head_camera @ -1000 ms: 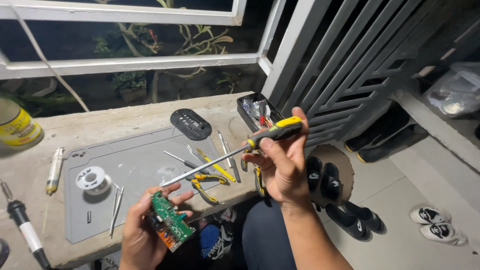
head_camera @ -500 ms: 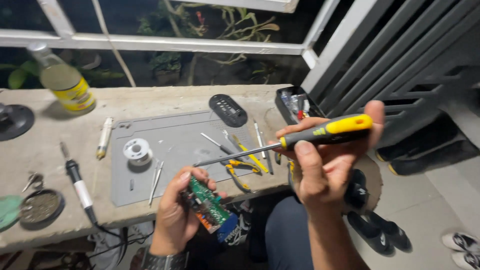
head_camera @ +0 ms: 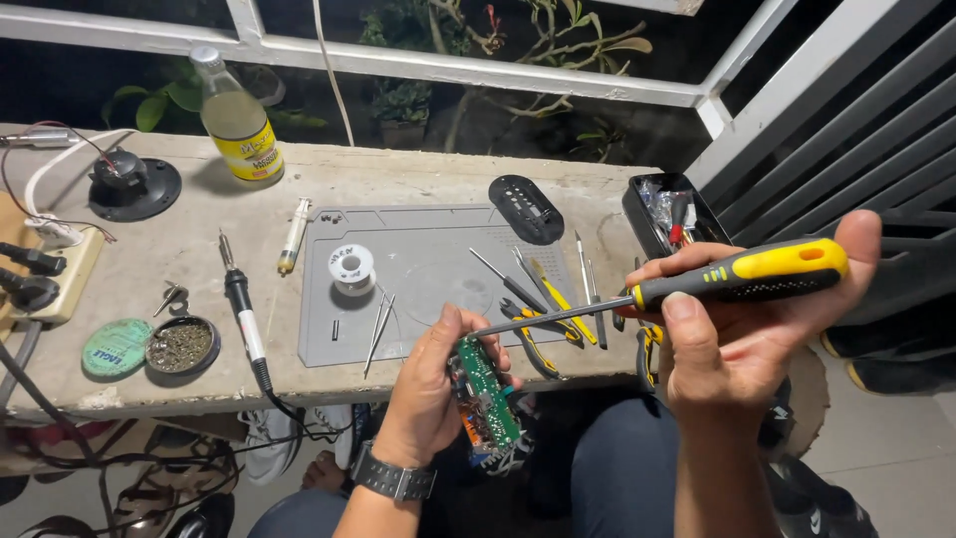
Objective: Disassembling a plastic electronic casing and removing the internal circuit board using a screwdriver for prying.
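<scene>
Off the tabletop's near edge, left hand [head_camera: 423,394] clamps the green rectangular circuit board [head_camera: 488,391]; right hand [head_camera: 742,339] grips the yellow-and-black-handled screwdriver [head_camera: 697,284], shaft slanting down-left to the board's top end

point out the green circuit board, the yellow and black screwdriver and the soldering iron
green circuit board [head_camera: 486,384], head view, middle of its face
yellow and black screwdriver [head_camera: 772,267], head view, handle
black-handled soldering iron [head_camera: 242,304], head view, grip

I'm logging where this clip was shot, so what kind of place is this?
Probably a makeshift electronics repair spot on a home balcony or porch: a concrete ledge under a railing with plants beyond, a soldering iron beside a grey work mat, and shoes on the floor.
</scene>
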